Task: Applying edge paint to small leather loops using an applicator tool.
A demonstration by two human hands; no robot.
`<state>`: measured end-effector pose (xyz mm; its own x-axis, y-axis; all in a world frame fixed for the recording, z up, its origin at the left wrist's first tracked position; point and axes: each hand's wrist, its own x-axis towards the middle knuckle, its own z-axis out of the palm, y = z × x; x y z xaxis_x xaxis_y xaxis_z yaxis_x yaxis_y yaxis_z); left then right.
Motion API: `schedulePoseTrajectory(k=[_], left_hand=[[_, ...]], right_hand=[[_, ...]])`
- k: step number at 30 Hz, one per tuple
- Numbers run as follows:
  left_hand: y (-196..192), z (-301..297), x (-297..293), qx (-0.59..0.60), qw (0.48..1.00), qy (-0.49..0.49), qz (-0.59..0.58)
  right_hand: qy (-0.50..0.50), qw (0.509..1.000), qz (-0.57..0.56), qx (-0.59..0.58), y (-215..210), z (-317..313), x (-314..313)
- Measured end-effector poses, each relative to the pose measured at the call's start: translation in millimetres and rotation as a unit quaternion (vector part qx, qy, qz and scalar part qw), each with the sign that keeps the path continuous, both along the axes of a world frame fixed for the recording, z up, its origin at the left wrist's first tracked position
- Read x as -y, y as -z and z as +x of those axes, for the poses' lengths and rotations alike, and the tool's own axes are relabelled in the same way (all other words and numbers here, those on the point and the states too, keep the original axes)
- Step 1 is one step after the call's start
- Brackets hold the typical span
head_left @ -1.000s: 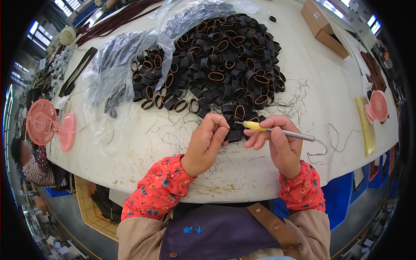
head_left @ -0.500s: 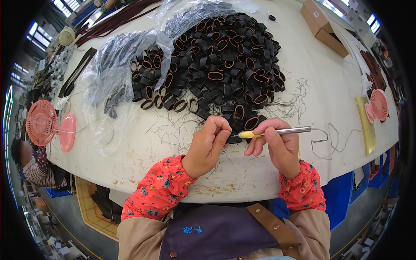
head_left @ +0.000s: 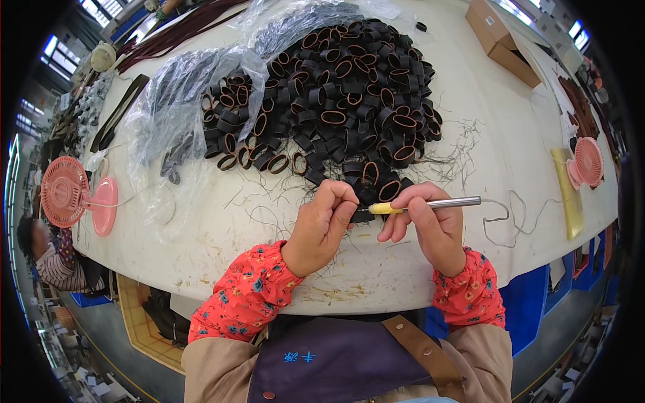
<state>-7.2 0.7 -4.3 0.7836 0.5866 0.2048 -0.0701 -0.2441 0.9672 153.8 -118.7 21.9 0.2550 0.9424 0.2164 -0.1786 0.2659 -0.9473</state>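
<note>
Pinched in my left hand [head_left: 321,225] is a small black leather loop [head_left: 363,216], mostly hidden by the fingers. My right hand [head_left: 430,225] is closed round a pen-shaped electric tool with a yellow grip and metal barrel [head_left: 453,202]. A thin cord [head_left: 500,217] trails from its back end to the right. The tool's tip points left and meets or nearly meets the loop; I cannot tell which. Just beyond both hands lies a large heap of black loops [head_left: 336,101] with tan inner edges.
Clear plastic bagging [head_left: 181,101] covers the heap's left side. Pink fans [head_left: 66,183] stand at both sides of the white table [head_left: 222,262]. A cardboard box [head_left: 500,41] sits at the far right. Loose dark threads [head_left: 463,151] are scattered about. A person [head_left: 57,262] sits at the far left.
The right hand and the tool have shifted very slightly left. Otherwise both hands keep their hold and place.
</note>
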Motion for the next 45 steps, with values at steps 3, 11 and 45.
schedulePoseTrajectory(k=[3, 11, 45], left_hand=[[0, 0, 0, 0.000, 1.000, 0.001, 0.000], [-1, 0, 0, 0.005, 1.000, -0.001, -0.003], [-7, -2, -3, 0.015, 0.998, 0.036, -0.042]], right_hand=[[0.001, 1.000, 0.001, 0.000, 0, 0, 0], [-0.005, 1.000, 0.002, 0.001, 0, 0, 0], [0.071, 0.990, -0.035, 0.113, 7, -9, -5]])
